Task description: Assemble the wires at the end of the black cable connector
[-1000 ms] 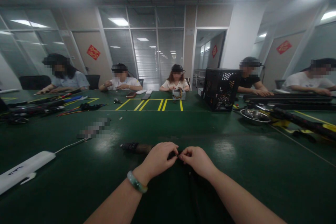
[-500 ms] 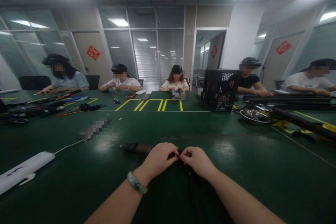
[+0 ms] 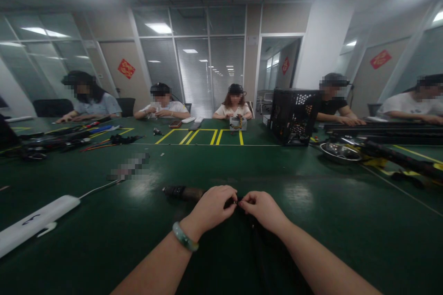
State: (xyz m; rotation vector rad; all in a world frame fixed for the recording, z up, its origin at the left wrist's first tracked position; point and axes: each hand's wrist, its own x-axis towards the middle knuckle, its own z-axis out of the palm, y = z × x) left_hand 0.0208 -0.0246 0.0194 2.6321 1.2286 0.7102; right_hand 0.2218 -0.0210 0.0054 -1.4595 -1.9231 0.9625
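My left hand (image 3: 215, 203), with a green bangle (image 3: 185, 237) on its wrist, is closed in a pinch in the middle of the head view. Close beside it, my right hand (image 3: 262, 209) also pinches, its fingertips almost meeting the left ones. A tiny shiny spot shows between the fingertips, but what each hand holds is too small and dark to name. A dark cylindrical tool with a metal tip (image 3: 183, 192) lies just beyond my left hand, partly hidden by it. Below my right hand a dark strip (image 3: 258, 249) runs toward me, hard to see against the table.
On the green table (image 3: 207, 166), a white power strip (image 3: 41, 223) lies at left. Beyond stand a black computer case (image 3: 294, 115) and a metal bowl (image 3: 341, 151). Cables and tools (image 3: 62, 138) are heaped at far left. Several people sit opposite.
The whole view has shifted slightly, with things appearing a little further right. My fingertips have moved slightly, and the shiny spot between them shows more clearly.
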